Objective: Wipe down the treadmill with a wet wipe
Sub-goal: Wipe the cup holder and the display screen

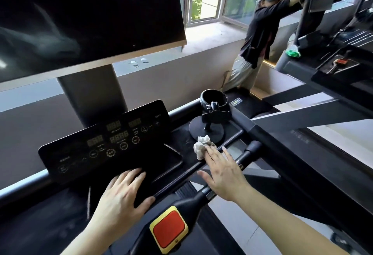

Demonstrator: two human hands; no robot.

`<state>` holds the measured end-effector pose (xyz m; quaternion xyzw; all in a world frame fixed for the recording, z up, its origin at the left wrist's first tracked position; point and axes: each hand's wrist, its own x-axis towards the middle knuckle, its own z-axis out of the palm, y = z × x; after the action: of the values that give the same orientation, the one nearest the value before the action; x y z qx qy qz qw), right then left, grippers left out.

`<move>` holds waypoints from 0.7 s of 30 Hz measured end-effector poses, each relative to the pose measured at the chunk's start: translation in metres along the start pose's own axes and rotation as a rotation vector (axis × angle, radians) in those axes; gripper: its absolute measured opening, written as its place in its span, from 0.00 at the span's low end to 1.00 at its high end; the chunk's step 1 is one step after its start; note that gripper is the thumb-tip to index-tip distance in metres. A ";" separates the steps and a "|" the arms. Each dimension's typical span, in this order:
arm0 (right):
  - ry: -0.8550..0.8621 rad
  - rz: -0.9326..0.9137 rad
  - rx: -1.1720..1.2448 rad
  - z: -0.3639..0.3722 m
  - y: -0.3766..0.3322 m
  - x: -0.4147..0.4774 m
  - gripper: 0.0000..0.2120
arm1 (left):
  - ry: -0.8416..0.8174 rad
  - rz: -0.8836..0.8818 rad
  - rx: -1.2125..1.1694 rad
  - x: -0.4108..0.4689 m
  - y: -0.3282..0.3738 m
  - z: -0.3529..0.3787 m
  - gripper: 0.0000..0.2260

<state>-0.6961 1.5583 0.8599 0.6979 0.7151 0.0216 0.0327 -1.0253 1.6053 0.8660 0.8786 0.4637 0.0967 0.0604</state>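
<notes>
The black treadmill console (105,143) with dim digit displays and round buttons fills the lower middle. A crumpled white wet wipe (201,145) lies on the console's right tray. My right hand (224,172) lies flat with straight fingers, its fingertips pressing on the wipe's near edge. My left hand (121,196) rests flat, fingers spread, on the console's lower panel below the buttons.
A phone holder on a round base (207,127) and a cup holder (214,98) stand just beyond the wipe. A red stop button with a yellow frame (169,228) sits at the handlebar's centre. A large dark screen (80,16) hangs above. Another person (260,36) leans at a neighbouring treadmill, back right.
</notes>
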 end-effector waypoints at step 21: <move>0.029 0.048 0.282 0.010 0.091 0.025 0.47 | -0.258 -0.408 0.195 0.041 0.080 -0.002 0.42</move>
<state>-0.6055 1.5855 0.8563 0.7120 0.6946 -0.0685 -0.0766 -0.9394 1.5940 0.8887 0.7738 0.6267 -0.0757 0.0524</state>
